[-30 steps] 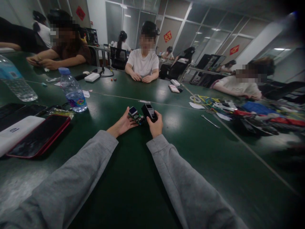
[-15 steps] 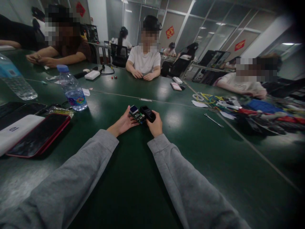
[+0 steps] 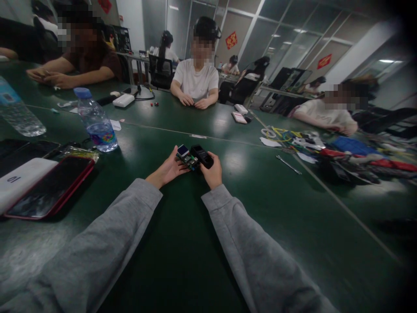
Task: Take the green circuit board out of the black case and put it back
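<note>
My left hand (image 3: 167, 168) holds a small green circuit board (image 3: 188, 160) with a little screen at its upper left end, the thumb along its edge and the fingers beneath. My right hand (image 3: 213, 169) is closed around a black plastic case (image 3: 202, 156), its thumb on the near side. The board and the case are side by side above the green table, their near ends very close; I cannot tell whether they touch. Part of the fingers under both things is hidden.
On the left stand a small water bottle (image 3: 96, 121) and a larger bottle (image 3: 21, 111), near a red-cased phone (image 3: 52, 187) and a white power bank (image 3: 26, 176). Rightward lie a wrench (image 3: 289, 164) and a cable heap (image 3: 352, 152). A person (image 3: 197, 80) sits opposite.
The view has shifted slightly, so the surroundings sit a little further left. Both hands keep their grips on the circuit board and the black case, with hardly any movement.
</note>
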The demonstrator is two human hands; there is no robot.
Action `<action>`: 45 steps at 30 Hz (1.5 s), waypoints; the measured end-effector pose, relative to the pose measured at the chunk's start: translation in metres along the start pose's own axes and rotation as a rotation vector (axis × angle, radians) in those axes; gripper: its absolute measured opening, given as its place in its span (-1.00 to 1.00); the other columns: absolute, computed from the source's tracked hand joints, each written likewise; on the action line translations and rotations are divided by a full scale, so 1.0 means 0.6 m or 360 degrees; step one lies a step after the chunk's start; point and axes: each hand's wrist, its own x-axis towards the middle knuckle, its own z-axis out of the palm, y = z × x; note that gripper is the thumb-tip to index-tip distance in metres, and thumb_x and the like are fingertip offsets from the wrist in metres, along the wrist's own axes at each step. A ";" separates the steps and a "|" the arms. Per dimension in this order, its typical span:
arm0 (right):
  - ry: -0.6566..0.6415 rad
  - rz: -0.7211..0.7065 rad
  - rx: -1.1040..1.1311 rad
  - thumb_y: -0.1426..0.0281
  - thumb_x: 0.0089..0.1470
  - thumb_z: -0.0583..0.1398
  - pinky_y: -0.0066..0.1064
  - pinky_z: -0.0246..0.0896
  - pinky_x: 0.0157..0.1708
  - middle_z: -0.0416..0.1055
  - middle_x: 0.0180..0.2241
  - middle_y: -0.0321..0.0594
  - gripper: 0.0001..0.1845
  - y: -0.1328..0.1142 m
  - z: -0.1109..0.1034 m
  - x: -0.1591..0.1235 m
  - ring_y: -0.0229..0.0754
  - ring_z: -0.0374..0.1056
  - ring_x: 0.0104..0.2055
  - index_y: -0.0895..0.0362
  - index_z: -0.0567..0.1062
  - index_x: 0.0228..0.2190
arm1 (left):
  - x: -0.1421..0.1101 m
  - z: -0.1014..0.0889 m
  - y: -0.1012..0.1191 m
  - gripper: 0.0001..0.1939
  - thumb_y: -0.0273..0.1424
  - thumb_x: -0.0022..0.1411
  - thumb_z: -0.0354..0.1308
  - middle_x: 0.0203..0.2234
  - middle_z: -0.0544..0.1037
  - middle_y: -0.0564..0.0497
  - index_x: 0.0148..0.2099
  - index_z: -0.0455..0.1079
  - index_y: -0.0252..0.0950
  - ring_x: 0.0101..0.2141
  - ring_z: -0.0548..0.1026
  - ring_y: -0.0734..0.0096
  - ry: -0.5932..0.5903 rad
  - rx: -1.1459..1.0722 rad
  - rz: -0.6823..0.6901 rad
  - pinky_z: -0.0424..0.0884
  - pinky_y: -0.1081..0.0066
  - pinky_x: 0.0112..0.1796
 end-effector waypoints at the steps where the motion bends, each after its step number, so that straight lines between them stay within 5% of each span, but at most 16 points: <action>1: -0.0010 -0.0010 0.0010 0.41 -0.09 0.32 0.07 0.28 0.17 0.45 0.04 0.05 -0.39 0.000 0.000 0.000 0.09 0.39 0.10 0.18 0.42 0.06 | 0.001 -0.001 0.000 -0.36 0.09 0.38 -0.03 -0.17 0.57 -0.22 0.16 0.33 -0.37 -0.18 0.56 0.20 0.0001 -0.0002 0.0008 0.44 0.19 -0.04; 26: -0.0118 -0.0054 -0.0069 0.53 -0.13 0.29 0.07 0.28 0.19 0.45 0.05 0.03 -0.36 -0.011 -0.004 -0.002 0.09 0.39 0.12 0.15 0.40 0.06 | 0.004 -0.005 -0.002 -0.31 0.10 0.37 -0.02 -0.12 0.56 -0.25 0.22 0.29 -0.38 -0.10 0.54 0.13 -0.0040 0.0019 0.0022 0.39 0.13 0.05; 34: 0.0159 0.0136 0.0154 0.30 -0.07 0.32 0.05 0.30 0.17 0.48 0.01 -0.02 -0.41 -0.002 -0.001 0.003 0.06 0.42 0.06 0.13 0.41 0.03 | 0.005 -0.007 -0.002 -0.30 0.12 0.38 -0.06 -0.11 0.58 -0.24 0.24 0.27 -0.37 -0.10 0.55 0.17 -0.0049 0.0053 0.0009 0.40 0.17 0.03; 40: 0.0371 -0.0205 0.0256 0.20 0.06 0.29 -0.04 0.39 0.09 0.42 0.08 -0.04 -0.39 -0.032 -0.004 -0.004 0.01 0.42 0.07 0.08 0.35 0.12 | 0.000 -0.002 -0.001 -0.30 0.13 0.38 -0.08 -0.15 0.59 -0.23 0.18 0.33 -0.38 -0.13 0.56 0.17 -0.0042 0.0062 0.0002 0.39 0.17 0.04; 45: 0.0256 -0.0534 0.0222 0.21 0.14 0.28 -0.01 0.40 0.10 0.43 0.06 -0.05 -0.45 -0.074 -0.009 -0.023 0.01 0.42 0.09 0.02 0.36 0.13 | 0.009 -0.011 -0.005 -0.31 0.19 0.32 -0.04 -0.21 0.59 -0.19 0.07 0.38 -0.35 -0.18 0.55 0.21 -0.0058 0.0114 0.0014 0.40 0.18 0.02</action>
